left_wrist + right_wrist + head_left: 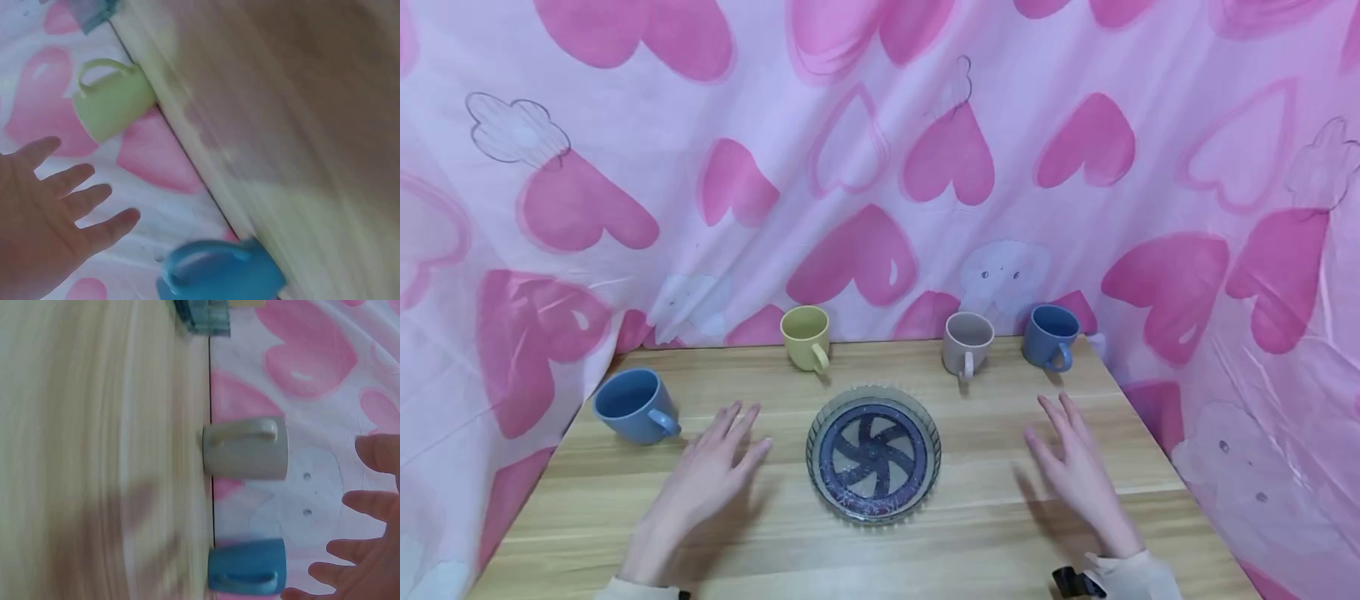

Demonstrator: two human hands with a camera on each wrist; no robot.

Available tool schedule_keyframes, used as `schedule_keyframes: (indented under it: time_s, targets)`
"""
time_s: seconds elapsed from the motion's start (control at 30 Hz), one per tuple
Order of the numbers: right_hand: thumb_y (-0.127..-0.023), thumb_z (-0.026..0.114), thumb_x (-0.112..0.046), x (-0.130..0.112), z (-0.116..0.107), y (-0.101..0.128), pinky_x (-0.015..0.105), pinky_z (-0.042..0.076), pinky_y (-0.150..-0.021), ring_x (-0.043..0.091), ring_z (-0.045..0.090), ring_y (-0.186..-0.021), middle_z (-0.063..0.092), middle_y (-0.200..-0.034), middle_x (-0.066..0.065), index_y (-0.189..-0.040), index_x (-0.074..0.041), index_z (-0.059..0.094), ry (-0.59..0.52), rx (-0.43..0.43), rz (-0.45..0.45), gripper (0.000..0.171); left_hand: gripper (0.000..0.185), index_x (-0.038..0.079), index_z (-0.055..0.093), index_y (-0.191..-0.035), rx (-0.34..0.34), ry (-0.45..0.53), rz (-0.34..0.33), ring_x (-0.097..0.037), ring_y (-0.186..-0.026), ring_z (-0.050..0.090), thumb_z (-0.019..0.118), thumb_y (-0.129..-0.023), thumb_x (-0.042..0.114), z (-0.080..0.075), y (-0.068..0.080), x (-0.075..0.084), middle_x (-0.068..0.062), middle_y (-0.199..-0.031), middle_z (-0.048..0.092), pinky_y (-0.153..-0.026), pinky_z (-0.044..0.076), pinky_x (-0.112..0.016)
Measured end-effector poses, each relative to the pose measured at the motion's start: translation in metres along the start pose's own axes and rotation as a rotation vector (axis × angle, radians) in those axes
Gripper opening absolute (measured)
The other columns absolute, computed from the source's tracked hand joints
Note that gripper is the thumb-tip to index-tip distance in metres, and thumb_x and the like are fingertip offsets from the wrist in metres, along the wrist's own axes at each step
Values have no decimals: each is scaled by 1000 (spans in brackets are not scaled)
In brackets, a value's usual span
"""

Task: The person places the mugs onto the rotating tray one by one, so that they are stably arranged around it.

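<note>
A round glass dish (pixel 873 454) with a dark pinwheel pattern sits in the middle of the wooden table (pixel 865 550). My left hand (pixel 711 467) hovers flat and empty to its left, fingers spread (pixel 75 206). My right hand (pixel 1075 467) hovers the same way to its right, fingers straight (pixel 369 550). A blue mug (pixel 628 406) stands left of my left hand (pixel 219 275). At the back stand a yellow mug (pixel 806 337) (pixel 112 100), a beige mug (pixel 967 342) (pixel 247 449) and a second blue mug (pixel 1051 336) (pixel 247 565).
A pink cloth with heart prints (pixel 880 167) hangs behind the table and down both sides. The table's right edge (pixel 1157 450) runs close to my right hand. A corner of the glass dish (pixel 200 315) shows in the right wrist view.
</note>
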State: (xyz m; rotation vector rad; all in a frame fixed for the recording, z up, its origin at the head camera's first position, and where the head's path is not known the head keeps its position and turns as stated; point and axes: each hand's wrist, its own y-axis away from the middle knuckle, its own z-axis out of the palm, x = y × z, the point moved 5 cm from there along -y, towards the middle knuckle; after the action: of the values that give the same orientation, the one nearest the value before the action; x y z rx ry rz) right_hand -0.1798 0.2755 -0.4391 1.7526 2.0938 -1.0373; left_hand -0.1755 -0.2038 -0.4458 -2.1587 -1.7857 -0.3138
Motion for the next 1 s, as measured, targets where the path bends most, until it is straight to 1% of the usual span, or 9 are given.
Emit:
schedule_keyframes:
  time_s: [0.13,0.23,0.43,0.57,0.67,0.8,0.87,0.9,1.0]
  targets:
    - [-85,58,-22,-5,6,-9,58,34,-84,36,28,-121,27,-137,14,-130,-12,41,-126,24,24,49,62,25,26,-138,-3,90,1,-34,-123,28,32,-86,58,4,-6,8,-10,-141,24,-94,24,-57]
    - [-85,58,-19,-11,11,-17,43,43,-82,28,36,-117,36,-132,10,-126,-9,45,-241,68,66,44,65,19,32,-136,-27,186,-14,-34,-117,37,35,-85,58,9,-11,11,-12,-137,32,-93,29,-54]
    - [-86,56,-13,-21,15,-26,14,41,-76,27,47,-107,46,-122,7,-121,-5,48,-482,120,236,36,66,10,34,-134,-173,383,-69,-27,-87,59,46,-84,52,28,-22,17,-16,-125,46,-89,38,-45]
    - [-87,54,-9,-12,27,-38,21,48,-73,23,52,-97,49,-115,13,-119,2,46,-691,142,328,35,57,11,35,-133,-244,508,-143,-26,-61,59,51,-86,39,37,-29,22,-16,-118,51,-70,49,-40]
    - [-85,58,-13,36,57,-50,29,51,-70,22,55,-92,50,-115,17,-120,-1,48,-854,180,322,39,53,13,37,-133,-262,564,-166,-24,-54,58,54,-87,33,40,-33,27,-14,-113,52,-55,50,-34]
    - [-80,64,-25,96,94,-61,32,51,-67,25,56,-93,49,-118,19,-121,-6,49,-980,193,343,48,53,9,37,-132,-264,598,-165,-25,-53,58,57,-86,27,46,-40,34,-15,-106,55,-53,50,-32]
    - [-80,64,-27,97,97,-68,33,51,-68,25,56,-93,48,-119,18,-121,-5,48,-987,183,392,50,54,5,38,-131,-255,611,-161,-25,-54,58,58,-85,24,49,-44,36,-15,-100,57,-52,50,-32]
    - [-81,63,-24,87,94,-68,32,51,-67,24,57,-91,51,-115,17,-118,-4,50,-1026,162,404,44,53,4,38,-130,-253,606,-161,-24,-55,58,58,-85,23,51,-45,35,-14,-97,58,-52,50,-31]
    - [-81,63,-23,70,92,-70,32,51,-67,19,57,-88,53,-110,12,-115,-4,52,-1000,121,482,40,52,1,38,-129,-280,639,-172,-24,-59,59,58,-85,21,59,-45,33,-13,-92,60,-53,51,-32]
